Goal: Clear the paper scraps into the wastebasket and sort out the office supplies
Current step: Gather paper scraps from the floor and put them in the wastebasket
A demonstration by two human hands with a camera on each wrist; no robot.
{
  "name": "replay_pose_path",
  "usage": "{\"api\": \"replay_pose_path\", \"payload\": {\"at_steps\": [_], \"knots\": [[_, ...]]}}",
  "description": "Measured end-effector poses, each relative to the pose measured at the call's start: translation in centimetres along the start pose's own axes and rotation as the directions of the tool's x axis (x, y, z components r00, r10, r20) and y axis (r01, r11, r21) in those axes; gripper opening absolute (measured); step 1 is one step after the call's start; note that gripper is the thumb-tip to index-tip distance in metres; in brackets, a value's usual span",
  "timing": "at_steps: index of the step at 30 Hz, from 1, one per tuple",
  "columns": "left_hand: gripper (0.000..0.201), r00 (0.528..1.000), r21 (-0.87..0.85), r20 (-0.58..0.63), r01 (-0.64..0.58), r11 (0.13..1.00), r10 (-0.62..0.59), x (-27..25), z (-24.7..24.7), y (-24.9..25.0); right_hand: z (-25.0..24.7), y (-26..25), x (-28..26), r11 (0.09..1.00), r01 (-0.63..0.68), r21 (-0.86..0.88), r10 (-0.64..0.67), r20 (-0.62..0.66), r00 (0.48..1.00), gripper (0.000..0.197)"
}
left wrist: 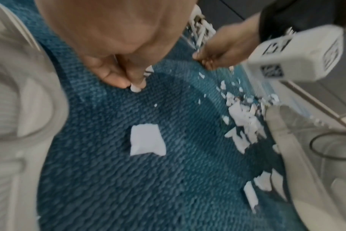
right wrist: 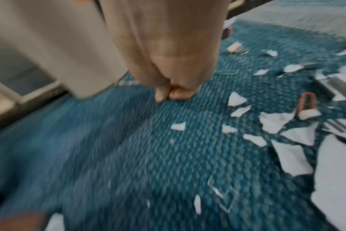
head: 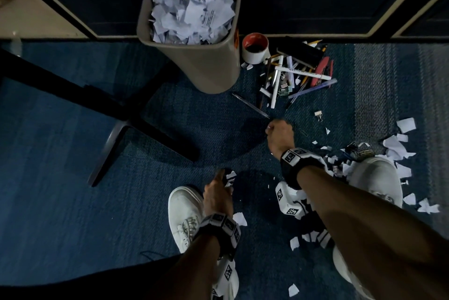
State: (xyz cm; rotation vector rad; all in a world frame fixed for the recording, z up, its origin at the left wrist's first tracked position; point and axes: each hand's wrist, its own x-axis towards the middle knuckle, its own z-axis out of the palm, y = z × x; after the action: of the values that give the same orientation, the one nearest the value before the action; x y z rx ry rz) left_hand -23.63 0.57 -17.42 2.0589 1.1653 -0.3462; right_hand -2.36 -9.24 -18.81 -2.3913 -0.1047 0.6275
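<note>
A beige wastebasket (head: 194, 66), heaped with torn paper, stands on the blue carpet. White paper scraps (head: 398, 146) lie scattered at the right, around my right shoe. My left hand (head: 224, 178) hangs low over the carpet and pinches paper scraps (left wrist: 136, 88) at its fingertips. My right hand (head: 272, 127) is curled, its fingertips (right wrist: 164, 95) pressed together on the carpet, with a tiny white scrap (head: 269, 127) at the thumb. A larger scrap (left wrist: 146, 140) lies below my left hand. Pens, rulers and scissors form a pile (head: 298, 73) right of the basket.
A red-and-white cup (head: 255, 50) stands beside the basket. One pen (head: 250, 105) and a binder clip (head: 318, 115) lie loose near my right hand. A dark chair base (head: 116, 129) spreads at the left. My white shoes (head: 184, 212) (head: 374, 178) stand among the scraps.
</note>
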Motion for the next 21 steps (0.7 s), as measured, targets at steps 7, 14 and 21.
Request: {"api": "replay_pose_path", "payload": {"at_steps": [7,14,21], "knots": [[0.049,0.988,0.051,-0.038,-0.147,0.988,0.149,-0.1,0.5,-0.8,-2.8,3.7,-1.9,0.989,0.049,0.139,-0.048,-0.007,0.999,0.014],[0.023,0.979,0.106,-0.069,-0.184,0.977,0.192,0.0,0.8,-0.9,-1.2,6.6,-6.0,0.99,0.132,0.059,-0.132,0.002,0.991,0.007],[0.012,0.997,-0.021,-0.04,-0.07,0.997,0.069,0.9,0.3,0.0,0.2,5.3,-6.6,0.964,0.21,-0.163,-0.208,0.027,0.978,0.028]]}}
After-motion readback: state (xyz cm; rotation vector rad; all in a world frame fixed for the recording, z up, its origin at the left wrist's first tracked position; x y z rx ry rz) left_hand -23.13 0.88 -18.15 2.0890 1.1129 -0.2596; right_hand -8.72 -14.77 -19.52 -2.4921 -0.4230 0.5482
